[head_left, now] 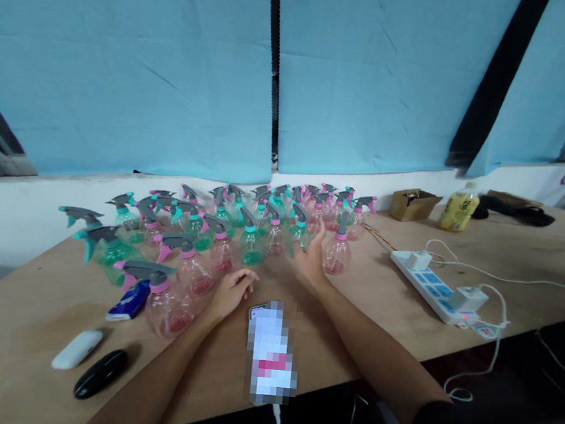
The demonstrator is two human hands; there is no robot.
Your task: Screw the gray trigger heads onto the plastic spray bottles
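Observation:
My left hand point(234, 293) rests on the table with its fingers loosely bent and apart, holding nothing. A pink spray bottle point(201, 272) stands just left of it. My right hand point(310, 259) reaches up to a green spray bottle point(299, 229); its thumb is in front of the bottle and its fingers stretch up along the right side. Whether it touches the bottle I cannot tell. Right of that hand stands another pink spray bottle point(337, 253) with a grey nozzle. Between my forearms lies a phone point(273, 353) with a blurred screen and a white cable.
Several more pink and green spray bottles point(251, 245) crowd the back and left. Near the left edge are a blue packet point(129, 300), a white case point(77, 349) and a black case point(101, 374). Rightward are a power strip point(431, 288), small carton point(414, 206) and yellow-labelled bottle point(459, 208).

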